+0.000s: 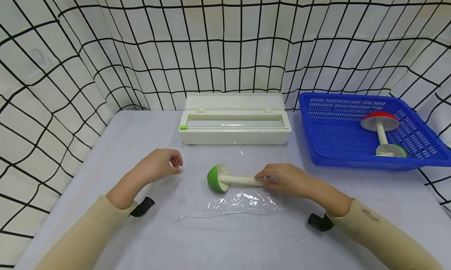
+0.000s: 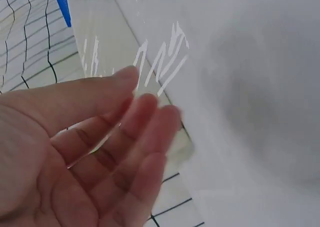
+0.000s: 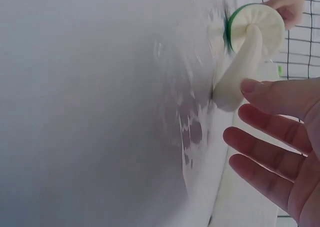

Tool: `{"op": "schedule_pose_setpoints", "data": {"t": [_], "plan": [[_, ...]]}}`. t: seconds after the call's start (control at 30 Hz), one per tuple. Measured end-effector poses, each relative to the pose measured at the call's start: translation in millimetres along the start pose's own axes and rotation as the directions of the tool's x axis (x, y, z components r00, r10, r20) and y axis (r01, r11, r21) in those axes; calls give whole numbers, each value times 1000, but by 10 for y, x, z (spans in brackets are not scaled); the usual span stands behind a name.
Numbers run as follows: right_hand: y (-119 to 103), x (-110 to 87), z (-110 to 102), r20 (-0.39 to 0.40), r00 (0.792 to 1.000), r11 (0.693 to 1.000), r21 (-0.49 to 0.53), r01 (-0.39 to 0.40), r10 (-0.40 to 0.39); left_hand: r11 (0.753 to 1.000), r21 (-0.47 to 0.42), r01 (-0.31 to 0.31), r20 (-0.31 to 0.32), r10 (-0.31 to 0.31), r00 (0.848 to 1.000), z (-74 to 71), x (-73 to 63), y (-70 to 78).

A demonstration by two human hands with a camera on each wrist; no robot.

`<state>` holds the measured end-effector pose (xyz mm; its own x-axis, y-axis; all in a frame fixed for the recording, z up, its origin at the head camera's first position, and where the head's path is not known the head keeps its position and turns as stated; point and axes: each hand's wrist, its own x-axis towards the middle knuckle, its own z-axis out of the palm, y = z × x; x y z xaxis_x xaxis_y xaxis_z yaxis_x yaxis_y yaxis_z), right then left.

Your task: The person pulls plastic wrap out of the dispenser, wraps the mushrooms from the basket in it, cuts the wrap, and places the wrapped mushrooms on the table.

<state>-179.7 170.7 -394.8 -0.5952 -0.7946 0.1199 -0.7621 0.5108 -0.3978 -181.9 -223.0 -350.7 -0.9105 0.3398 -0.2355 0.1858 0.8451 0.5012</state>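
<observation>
A toy mushroom (image 1: pixel 243 180) with a green cap (image 1: pixel 214 178) and a long white stem lies sideways on a sheet of clear plastic film (image 1: pixel 232 207), its cap toward the left. At the stem's free end is my right hand (image 1: pixel 290 180), with thumb and fingertips right at it. In the right wrist view, the thumb (image 3: pixel 260 91) overlaps the stem while the other visible fingers spread apart. My left hand (image 1: pixel 158 166) hovers near the film's left edge, fingers loosely bent and holding nothing. In the left wrist view, part of the green cap shows at the top.
Behind the film stands a white wrap dispenser box (image 1: pixel 234 137) with its lid raised. A blue basket (image 1: pixel 317 156) at the back right holds a red-capped mushroom (image 1: pixel 381 123) and a green-edged one (image 1: pixel 396 149). Black netting (image 1: pixel 241 41) over white cloth encloses the table.
</observation>
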Motion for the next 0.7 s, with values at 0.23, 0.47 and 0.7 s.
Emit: {"op": "schedule_pose_setpoints", "data": {"t": [0.23,0.47,0.7], "plan": [[56,-159,-79,-35,999,998,61,33,-31,982,71,-175,40,172,984,109,-140,188],[52,-299,-135,48,996,984,164,63,-71,902,213,-376,213,332,919,318,-323,287],[0,-397,-157,181,979,982,178,59,-92,803,406,-436,232,370,899,499,-408,313]]}}
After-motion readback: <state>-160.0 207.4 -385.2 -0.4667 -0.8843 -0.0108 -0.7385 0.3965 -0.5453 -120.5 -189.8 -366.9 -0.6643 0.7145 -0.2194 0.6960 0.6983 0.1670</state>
